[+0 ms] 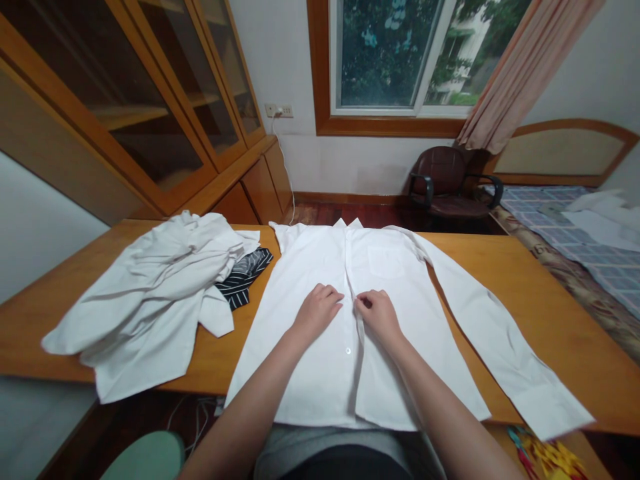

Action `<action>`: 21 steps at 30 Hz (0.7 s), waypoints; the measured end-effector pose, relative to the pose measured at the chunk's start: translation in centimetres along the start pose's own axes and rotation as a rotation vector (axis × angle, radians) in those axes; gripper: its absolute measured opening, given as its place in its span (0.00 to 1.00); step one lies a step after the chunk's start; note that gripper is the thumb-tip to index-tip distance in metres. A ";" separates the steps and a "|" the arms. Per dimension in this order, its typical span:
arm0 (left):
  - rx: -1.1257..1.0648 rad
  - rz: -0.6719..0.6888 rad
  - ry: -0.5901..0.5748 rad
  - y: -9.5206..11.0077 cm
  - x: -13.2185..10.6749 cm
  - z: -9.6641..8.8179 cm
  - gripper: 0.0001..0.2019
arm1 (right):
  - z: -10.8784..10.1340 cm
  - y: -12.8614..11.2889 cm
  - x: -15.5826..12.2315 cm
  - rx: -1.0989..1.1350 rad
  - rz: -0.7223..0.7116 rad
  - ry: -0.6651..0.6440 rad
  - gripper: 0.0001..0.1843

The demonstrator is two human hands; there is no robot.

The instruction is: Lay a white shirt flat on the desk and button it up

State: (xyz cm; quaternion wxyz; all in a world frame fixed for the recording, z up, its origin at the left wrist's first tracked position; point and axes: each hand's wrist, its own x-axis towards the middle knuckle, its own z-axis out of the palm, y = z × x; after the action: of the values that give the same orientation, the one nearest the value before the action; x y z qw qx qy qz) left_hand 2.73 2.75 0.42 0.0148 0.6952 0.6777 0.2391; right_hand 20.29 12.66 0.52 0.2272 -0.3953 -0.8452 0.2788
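A white long-sleeved button-up shirt (305, 360) lies front up on the wooden table, its collar at the far edge. One sleeve stretches out to the right; the other is mostly tucked out of sight. My right hand (380, 313) pinches the edge of the right front panel, which is slightly lifted along the lower placket. Just left of the placket, my left hand (317, 310) rests on the shirt with its fingers curled and closed against the fabric. A small white button (349, 351) shows below my hands.
On the table (480, 260), a crumpled pile of white clothes (150, 287) lies at left, over a black striped cloth (245, 277). A glass-fronted cabinet (165, 100) stands behind. Beyond are a brown chair (443, 180) and a bed (575, 227); a green stool (147, 457) is lower left.
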 end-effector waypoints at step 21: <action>0.113 0.201 0.029 0.0 1.2 0.8 0.12 | -0.5 0.2 -0.1 0.105 0.037 -0.011 0.10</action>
State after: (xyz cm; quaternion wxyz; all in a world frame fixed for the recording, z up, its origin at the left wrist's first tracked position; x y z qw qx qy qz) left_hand 2.95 4.15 0.11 -0.0581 0.7558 0.6172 0.2109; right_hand 20.71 12.86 0.72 0.2376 -0.3968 -0.8232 0.3293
